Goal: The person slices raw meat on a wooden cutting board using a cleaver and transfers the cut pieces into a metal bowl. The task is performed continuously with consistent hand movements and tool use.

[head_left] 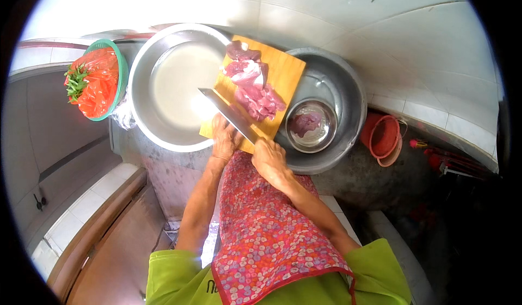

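Note:
A wooden board (pixel 287 71) with several pieces of raw red meat (pixel 258 101) lies across two metal basins. My right hand (pixel 269 158) is closed on the handle of a cleaver-like knife (pixel 231 117), its blade angled up-left over the board. My left hand (pixel 225 139) rests at the board's lower left, fingers curled just beside the blade; what they hold is hidden. In the right grey basin (pixel 350 98) sits a round steel bowl (pixel 331 128) with a piece of meat (pixel 304 124). The left silver basin (pixel 145 87) holds cloudy pale liquid.
A green basket (pixel 120 66) with a red plastic bag (pixel 100 87) and leafy greens (pixel 77 85) is at the left. Red buckets (pixel 383 136) stand right of the grey basin. A tiled wall (pixel 413 44) runs behind. My floral apron (pixel 272 234) is below the board.

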`<state>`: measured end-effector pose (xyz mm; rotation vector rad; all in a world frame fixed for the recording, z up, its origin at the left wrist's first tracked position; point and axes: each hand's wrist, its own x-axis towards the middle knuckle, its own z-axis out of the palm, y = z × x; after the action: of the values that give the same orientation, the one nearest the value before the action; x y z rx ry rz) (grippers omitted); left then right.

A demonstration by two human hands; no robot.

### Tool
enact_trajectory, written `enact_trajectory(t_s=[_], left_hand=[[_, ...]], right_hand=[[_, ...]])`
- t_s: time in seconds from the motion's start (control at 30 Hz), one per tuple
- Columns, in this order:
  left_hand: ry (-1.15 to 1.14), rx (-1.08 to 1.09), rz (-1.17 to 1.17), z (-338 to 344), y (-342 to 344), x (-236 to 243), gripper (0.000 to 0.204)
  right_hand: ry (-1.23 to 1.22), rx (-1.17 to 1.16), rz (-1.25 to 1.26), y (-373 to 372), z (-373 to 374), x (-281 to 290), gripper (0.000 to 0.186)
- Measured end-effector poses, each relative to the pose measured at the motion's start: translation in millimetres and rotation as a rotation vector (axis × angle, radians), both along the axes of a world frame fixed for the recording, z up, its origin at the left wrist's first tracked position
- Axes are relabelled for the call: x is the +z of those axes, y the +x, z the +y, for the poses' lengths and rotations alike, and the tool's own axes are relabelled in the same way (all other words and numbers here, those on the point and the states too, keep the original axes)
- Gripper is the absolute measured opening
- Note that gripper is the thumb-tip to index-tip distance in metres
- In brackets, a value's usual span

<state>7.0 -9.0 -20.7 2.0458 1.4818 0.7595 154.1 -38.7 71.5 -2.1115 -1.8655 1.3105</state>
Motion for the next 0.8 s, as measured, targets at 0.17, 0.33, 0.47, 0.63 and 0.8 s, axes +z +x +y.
enact_trajectory(t_s=[0.17,0.33,0.47,0.63,0.8], left_hand=[[-0.030,0.002,0.005,0,-1,-1,0.032],[-0.044,0.030,-0.028,3,6,6,0.028],[-0.054,0.065,-0.033,1,-1,0,0.025],[-0.072,0.068,-0.031,-1,2,9,0.026],[-0.090,0.093,-0.048,-4,2,0,0.027]], right_hand=[[-0.287,-0.039,-0.069,24,-24,15,0.015],[-0.173,-0.012,0.022,4,17,-5,0.014],[-0.350,0.018,0.020,25,-7,8,0.015],[-0.284,0.011,-0.034,32,-27,18,0.015],[-0.253,0.008,0.002,12,3,13,0.013]])
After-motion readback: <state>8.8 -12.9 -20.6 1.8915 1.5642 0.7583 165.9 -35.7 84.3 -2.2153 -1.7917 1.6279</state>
